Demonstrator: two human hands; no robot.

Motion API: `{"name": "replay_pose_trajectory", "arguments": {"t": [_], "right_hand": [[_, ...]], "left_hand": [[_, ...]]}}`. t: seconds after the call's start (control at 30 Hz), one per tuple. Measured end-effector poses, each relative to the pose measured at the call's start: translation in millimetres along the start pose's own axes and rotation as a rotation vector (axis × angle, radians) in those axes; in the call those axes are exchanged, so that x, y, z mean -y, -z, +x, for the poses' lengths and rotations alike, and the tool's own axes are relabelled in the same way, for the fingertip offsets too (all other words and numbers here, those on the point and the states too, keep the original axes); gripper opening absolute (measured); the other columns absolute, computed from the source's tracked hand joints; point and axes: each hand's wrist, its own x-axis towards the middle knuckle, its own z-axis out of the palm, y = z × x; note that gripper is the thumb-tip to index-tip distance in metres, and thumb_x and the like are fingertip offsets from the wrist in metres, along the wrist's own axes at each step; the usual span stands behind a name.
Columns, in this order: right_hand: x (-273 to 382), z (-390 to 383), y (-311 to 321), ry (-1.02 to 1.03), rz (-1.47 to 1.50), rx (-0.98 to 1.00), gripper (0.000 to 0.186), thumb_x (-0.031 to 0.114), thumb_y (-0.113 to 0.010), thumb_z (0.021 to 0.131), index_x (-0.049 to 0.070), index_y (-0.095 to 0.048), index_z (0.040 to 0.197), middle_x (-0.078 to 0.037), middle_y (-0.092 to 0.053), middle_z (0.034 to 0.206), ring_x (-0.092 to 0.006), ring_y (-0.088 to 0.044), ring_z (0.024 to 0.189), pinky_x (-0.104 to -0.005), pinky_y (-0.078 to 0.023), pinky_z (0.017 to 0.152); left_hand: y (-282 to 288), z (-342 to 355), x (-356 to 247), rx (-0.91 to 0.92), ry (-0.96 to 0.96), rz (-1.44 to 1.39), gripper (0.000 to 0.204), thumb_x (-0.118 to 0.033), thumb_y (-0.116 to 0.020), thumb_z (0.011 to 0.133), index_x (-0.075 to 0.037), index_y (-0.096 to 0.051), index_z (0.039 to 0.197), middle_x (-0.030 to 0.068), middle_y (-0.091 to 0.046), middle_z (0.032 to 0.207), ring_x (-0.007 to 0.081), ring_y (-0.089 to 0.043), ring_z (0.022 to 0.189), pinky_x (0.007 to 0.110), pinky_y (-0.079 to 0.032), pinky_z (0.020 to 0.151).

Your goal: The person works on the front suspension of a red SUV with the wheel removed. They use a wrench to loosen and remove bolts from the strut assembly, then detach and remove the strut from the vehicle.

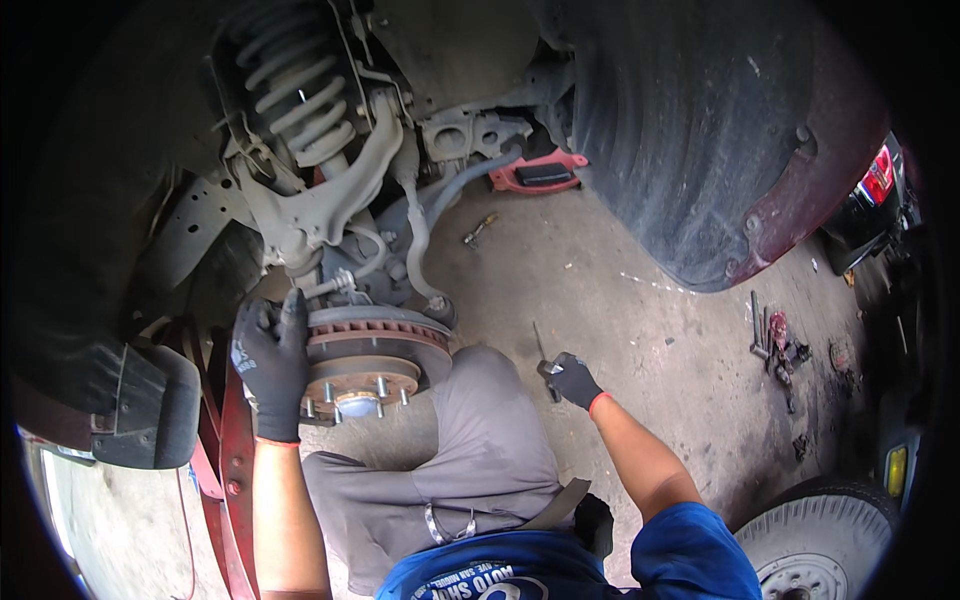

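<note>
My left hand (270,355), in a dark glove with an orange cuff, is against the left edge of the brake disc (425,342). One finger points up beside the disc; the others are partly bent, and I see nothing held in them. Wheel studs (382,386) stick out around the hub (358,402), which faces me. Off to the right, above the floor, my gloved right hand (572,381) is closed on a thin, dark screwdriver (541,343). Its shaft points away from me. Above the disc are the control arm (335,215) and a coil spring (300,90).
A red stand (235,470) rises left of my legs. On the floor lie a small metal part (480,231) and, at right, several tools (760,325). The wheel-arch liner (680,150) hangs at upper right. A tyre (830,520) is at lower right.
</note>
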Motion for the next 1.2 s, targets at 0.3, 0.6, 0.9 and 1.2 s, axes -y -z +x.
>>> {"name": "replay_pose_trajectory", "arguments": {"t": [0.3,0.6,0.9,1.2], "right_hand": [[-72,10,-88,-0.11,0.326,0.059,0.038,0.018,-0.074,0.094,-0.006,-0.07,0.123,-0.018,-0.075,0.112,-0.0226,-0.069,0.103,-0.0349,-0.054,0.089],[133,-8,12,0.397,0.309,-0.296,0.062,0.034,-0.082,0.092,-0.006,-0.059,0.135,-0.023,-0.067,0.127,-0.0342,-0.066,0.115,-0.043,-0.051,0.101],[374,-120,30,1.198,0.104,-0.407,0.075,0.031,-0.089,0.08,-0.001,-0.055,0.139,-0.023,-0.056,0.137,-0.0418,-0.053,0.13,-0.0498,-0.044,0.11],[440,-201,-42,1.393,-0.091,-0.111,0.062,0.022,-0.078,0.086,0.0,-0.054,0.139,-0.023,-0.056,0.136,-0.0424,-0.053,0.131,-0.0541,-0.045,0.108]], "left_hand": [[-3,-1,7,0.048,0.069,-0.033,0.047,-0.03,-0.074,0.098,0.004,-0.05,0.076,0.0124,-0.042,0.069,0.0257,-0.037,0.062,0.041,-0.032,0.059],[1,-2,5,0.033,0.04,-0.018,0.049,-0.029,-0.078,0.094,0.0,-0.045,0.071,0.013,-0.045,0.07,0.0294,-0.043,0.062,0.043,-0.035,0.06],[51,-32,-40,-0.042,-0.118,-0.277,0.03,-0.03,-0.07,0.097,0.0,-0.067,0.103,0.0167,-0.065,0.1,0.0365,-0.062,0.09,0.046,-0.049,0.08],[97,-96,-36,-0.072,0.865,-1.256,0.041,-0.028,-0.045,0.112,0.001,-0.068,0.093,0.0104,-0.068,0.08,0.018,-0.062,0.074,0.032,-0.049,0.071]]}}
